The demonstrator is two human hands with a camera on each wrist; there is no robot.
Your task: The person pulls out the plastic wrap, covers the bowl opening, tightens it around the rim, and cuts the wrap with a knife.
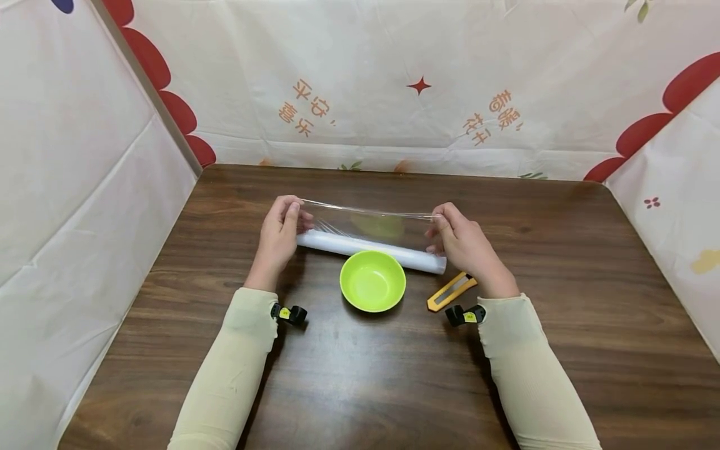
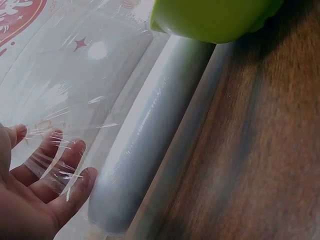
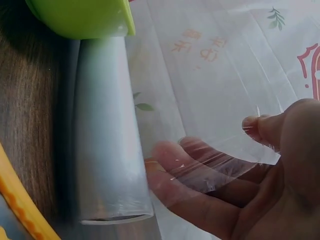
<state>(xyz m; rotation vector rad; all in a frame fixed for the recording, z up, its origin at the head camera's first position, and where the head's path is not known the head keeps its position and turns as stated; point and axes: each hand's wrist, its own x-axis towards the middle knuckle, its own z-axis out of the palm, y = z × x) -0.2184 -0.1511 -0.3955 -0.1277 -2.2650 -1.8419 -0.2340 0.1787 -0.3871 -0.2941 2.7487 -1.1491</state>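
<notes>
Both hands hold up a stretched sheet of clear cling film [image 1: 337, 215] by its far corners. My left hand [image 1: 279, 231] pinches one corner between thumb and fingers, the film lying over its fingers [image 2: 75, 197] in the left wrist view. At the other corner, my right hand [image 1: 464, 244] pinches the film; it crosses the fingers [image 3: 200, 200] there too. The sheet rises from a whitish cling film roll [image 1: 413, 256] lying crosswise on the table. A lime green bowl [image 1: 372, 281] stands just in front of the roll, overlapping its middle in the head view.
A yellow utility knife [image 1: 452, 292] lies on the brown wooden table [image 1: 349, 387], right of the bowl and close to the right wrist. Printed white cloth [image 1: 371, 75] hangs behind the table, with more at both sides. Each sleeve cuff carries a small black camera [image 1: 289, 314].
</notes>
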